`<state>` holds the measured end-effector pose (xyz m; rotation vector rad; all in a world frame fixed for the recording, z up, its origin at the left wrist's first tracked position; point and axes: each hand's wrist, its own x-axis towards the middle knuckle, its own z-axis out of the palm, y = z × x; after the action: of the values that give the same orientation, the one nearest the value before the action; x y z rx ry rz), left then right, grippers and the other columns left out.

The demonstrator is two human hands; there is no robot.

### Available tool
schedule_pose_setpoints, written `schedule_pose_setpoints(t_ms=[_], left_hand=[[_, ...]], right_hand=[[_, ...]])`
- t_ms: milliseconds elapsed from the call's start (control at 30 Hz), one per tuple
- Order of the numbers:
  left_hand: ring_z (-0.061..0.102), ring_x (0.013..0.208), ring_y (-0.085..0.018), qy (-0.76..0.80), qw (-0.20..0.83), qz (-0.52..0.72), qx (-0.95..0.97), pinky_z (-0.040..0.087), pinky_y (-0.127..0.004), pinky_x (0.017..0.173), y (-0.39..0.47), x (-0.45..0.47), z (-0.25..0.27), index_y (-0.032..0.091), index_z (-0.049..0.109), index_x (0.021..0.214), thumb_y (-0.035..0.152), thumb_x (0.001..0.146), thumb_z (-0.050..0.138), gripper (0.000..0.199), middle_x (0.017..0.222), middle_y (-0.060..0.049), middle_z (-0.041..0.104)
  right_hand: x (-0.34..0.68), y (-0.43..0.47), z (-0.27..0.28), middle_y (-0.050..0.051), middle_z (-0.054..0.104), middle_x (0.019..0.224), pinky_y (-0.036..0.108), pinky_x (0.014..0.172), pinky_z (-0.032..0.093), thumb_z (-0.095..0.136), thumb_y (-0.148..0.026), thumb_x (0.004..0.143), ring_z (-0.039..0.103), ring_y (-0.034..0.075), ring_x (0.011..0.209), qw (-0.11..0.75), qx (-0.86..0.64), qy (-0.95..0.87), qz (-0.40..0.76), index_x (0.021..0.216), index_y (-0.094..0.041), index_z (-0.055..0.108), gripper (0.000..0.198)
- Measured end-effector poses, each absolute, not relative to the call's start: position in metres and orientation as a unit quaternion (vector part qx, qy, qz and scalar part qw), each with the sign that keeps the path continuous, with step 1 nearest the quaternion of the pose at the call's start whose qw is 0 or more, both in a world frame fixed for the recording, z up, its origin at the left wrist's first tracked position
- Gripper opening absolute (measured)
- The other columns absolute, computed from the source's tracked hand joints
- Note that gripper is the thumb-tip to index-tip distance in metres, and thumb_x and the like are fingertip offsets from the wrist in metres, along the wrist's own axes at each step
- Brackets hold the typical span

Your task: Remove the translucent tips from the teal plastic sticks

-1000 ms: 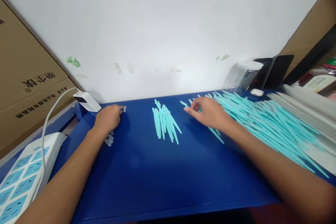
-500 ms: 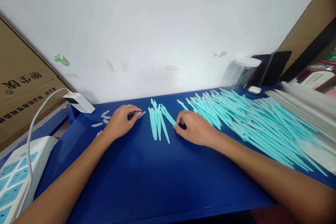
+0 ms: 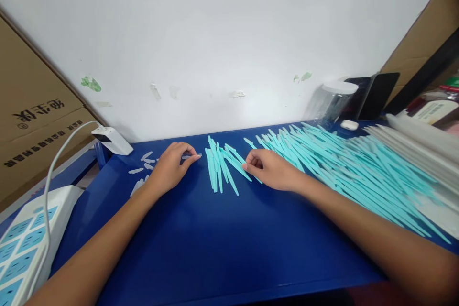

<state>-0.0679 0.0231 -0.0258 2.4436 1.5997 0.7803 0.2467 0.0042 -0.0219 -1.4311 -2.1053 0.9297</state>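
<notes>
My left hand [image 3: 174, 165] is over the left part of the blue table, thumb and forefinger pinched on a small translucent blade cap [image 3: 198, 155]. Behind that wrist lie several more translucent caps [image 3: 136, 171], partly covered by my forearm. Between my hands is a loose bunch of slim turquoise eyebrow razors [image 3: 219, 167], their tapered handles pointing toward me. My right hand [image 3: 267, 168] is at the bunch's right side, fingertips closed on a slanted turquoise razor whose handle end shows below the fingers. A large pile of similar razors [image 3: 322, 158] spreads out beyond my right hand and forearm.
A white power strip [image 3: 60, 201] with a cable and a white charger [image 3: 114, 141] sit at the left. A clear lidded jar [image 3: 333, 105], a white earbud case [image 3: 349, 125] and a dark phone [image 3: 380, 95] stand back right. Plastic-wrapped packs [image 3: 423, 153] border the pile.
Another slanted razor now lies at the right side of the middle bunch. My right hand has moved slightly right and up. My left hand still pinches the cap, almost unmoved.
</notes>
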Motion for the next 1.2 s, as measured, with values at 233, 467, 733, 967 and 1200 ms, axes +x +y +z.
schedule_pose_setpoints(t_ms=[233,467,733,967,1200], left_hand=[[0.069,0.082,-0.02,0.517,0.157,0.338,0.771,0.051,-0.033,0.078,0.014,-0.055,-0.017,0.022,0.074,0.097,0.047,0.097,0.067,0.026,0.09,-0.004,0.077],[0.076,0.084,-0.022,0.503,0.354,0.373,0.695,0.061,-0.035,0.076,0.01,-0.053,-0.019,0.018,0.077,0.111,0.046,0.089,0.077,0.035,0.101,-0.01,0.082],[0.075,0.085,-0.021,0.502,0.408,0.392,0.654,0.061,-0.033,0.076,0.009,-0.053,-0.018,0.019,0.08,0.114,0.047,0.085,0.082,0.04,0.102,-0.01,0.082],[0.073,0.083,-0.02,0.508,0.435,0.402,0.625,0.061,-0.032,0.076,0.006,-0.05,-0.014,0.02,0.082,0.114,0.046,0.083,0.084,0.04,0.099,-0.009,0.082],[0.074,0.083,-0.02,0.506,0.421,0.396,0.64,0.062,-0.034,0.077,0.007,-0.051,-0.014,0.021,0.082,0.115,0.048,0.084,0.083,0.041,0.099,-0.009,0.083]], right_hand=[[0.243,0.003,-0.016,0.001,0.074,0.077,0.029,0.061,0.043,0.061,-0.033,0.098,0.063,0.017,0.068,0.278,-0.501,-0.734,0.365,0.091,-0.021,0.064,0.014],[0.243,0.003,-0.016,0.001,0.067,0.08,0.031,0.068,0.046,0.058,-0.044,0.101,0.056,0.016,0.068,0.373,-0.417,-0.745,0.363,0.095,-0.021,0.076,0.03],[0.245,0.004,-0.01,0.001,0.06,0.07,0.033,0.066,0.042,0.053,-0.058,0.102,0.054,0.018,0.068,0.385,-0.441,-0.721,0.372,0.096,-0.021,0.08,0.047],[0.245,0.006,-0.015,0.006,0.069,0.092,0.033,0.07,0.046,0.058,-0.049,0.102,0.058,0.022,0.085,0.382,-0.423,-0.76,0.312,0.108,-0.026,0.082,0.034],[0.245,0.003,-0.012,0.006,0.064,0.089,0.03,0.064,0.044,0.057,-0.048,0.103,0.056,0.021,0.085,0.362,-0.412,-0.766,0.335,0.113,-0.028,0.081,0.033]])
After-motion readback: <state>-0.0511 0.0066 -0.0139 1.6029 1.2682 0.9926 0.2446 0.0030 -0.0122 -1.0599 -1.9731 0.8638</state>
